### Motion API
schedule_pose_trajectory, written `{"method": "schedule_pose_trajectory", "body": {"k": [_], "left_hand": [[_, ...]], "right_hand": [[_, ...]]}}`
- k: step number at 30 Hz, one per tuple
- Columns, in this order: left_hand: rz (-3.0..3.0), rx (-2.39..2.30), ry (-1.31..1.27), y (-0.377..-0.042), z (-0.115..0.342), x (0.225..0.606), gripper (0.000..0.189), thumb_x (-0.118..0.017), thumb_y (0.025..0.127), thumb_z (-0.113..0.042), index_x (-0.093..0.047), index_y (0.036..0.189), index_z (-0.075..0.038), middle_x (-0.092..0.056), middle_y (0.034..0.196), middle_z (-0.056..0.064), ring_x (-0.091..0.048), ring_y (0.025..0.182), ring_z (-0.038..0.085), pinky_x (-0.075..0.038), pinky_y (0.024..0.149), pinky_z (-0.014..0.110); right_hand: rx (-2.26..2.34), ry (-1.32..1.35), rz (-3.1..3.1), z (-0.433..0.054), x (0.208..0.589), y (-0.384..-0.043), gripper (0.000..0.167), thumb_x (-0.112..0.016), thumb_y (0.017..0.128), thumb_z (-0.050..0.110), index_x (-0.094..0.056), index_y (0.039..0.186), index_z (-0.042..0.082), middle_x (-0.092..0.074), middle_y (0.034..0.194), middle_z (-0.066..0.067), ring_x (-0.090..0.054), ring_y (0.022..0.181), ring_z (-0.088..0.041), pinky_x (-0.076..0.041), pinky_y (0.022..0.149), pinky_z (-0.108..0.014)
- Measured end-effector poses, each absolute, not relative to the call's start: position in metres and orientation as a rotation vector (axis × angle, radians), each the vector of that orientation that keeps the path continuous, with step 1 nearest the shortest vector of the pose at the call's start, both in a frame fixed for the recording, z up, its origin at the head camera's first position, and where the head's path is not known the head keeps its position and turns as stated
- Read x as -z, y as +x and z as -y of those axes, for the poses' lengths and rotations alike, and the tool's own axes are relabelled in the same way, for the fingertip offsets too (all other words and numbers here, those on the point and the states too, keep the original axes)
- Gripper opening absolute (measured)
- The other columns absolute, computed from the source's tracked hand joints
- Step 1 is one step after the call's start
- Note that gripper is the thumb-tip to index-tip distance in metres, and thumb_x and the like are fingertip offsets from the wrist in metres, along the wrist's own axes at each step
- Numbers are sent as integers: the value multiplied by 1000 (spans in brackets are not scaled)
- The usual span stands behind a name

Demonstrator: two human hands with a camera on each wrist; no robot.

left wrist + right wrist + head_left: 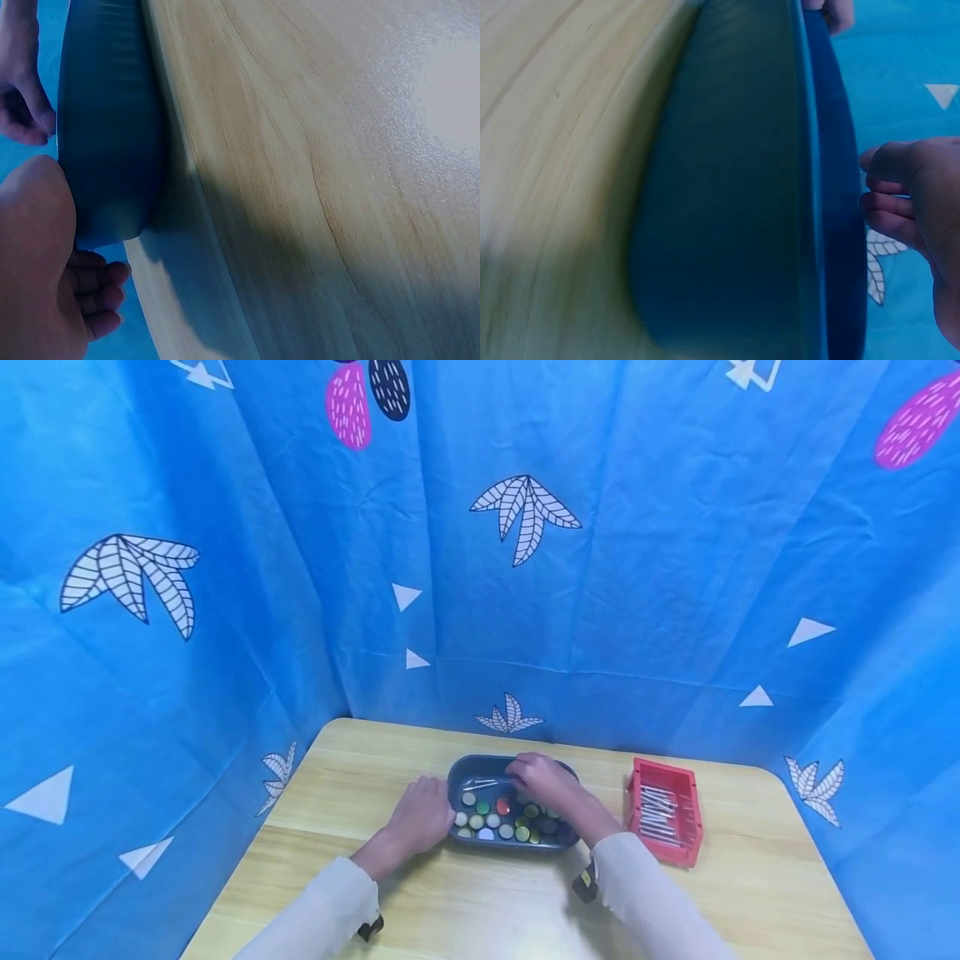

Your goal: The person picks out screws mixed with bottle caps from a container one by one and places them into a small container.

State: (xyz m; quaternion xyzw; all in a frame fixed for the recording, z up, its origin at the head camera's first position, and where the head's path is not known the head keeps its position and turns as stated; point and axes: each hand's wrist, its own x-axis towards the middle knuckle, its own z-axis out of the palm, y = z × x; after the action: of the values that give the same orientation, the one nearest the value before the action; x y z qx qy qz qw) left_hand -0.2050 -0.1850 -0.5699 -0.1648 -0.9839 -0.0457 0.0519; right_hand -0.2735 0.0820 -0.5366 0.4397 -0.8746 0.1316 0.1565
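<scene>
A dark grey-blue oblong basin stands on the table, with several round discs in yellow-green, white and green, and one red disc, on its floor. A few thin metal rods lie at its back left. My left hand grips the basin's left end, its thumb by the rim and its fingers curled below at the outer side, as the left wrist view shows. My right hand hangs over the back right of the basin. In the right wrist view its loosely bent fingers and thumb stand apart with nothing visible between them.
A red bin holding several metal rods stands right of the basin, beyond my right forearm. The light wooden table meets a blue patterned curtain at the back and sides.
</scene>
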Motion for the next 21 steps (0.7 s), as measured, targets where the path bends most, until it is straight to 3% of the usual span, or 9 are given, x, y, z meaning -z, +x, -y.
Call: {"method": "schedule_pose_trajectory", "body": {"k": [12,21], "left_hand": [[2966,103,-530,-203,184,566,29,-55,97,-26,-62,102,2,-55,85,9,-47,80,24,-44,76,40],[2955,148,-523,-204,183,568,27,-56,95,-25,-62,101,0,-57,86,9,-50,81,25,-45,77,42]], "right_hand": [[-273,1312,2630,-55,552,-285,14,-66,97,13,-77,89,15,-68,84,3,-64,73,-9,-55,69,-24],[-237,1313,2744,-40,567,-289,13,-66,97,13,-78,97,14,-70,93,2,-66,82,-11,-57,76,-26]]}}
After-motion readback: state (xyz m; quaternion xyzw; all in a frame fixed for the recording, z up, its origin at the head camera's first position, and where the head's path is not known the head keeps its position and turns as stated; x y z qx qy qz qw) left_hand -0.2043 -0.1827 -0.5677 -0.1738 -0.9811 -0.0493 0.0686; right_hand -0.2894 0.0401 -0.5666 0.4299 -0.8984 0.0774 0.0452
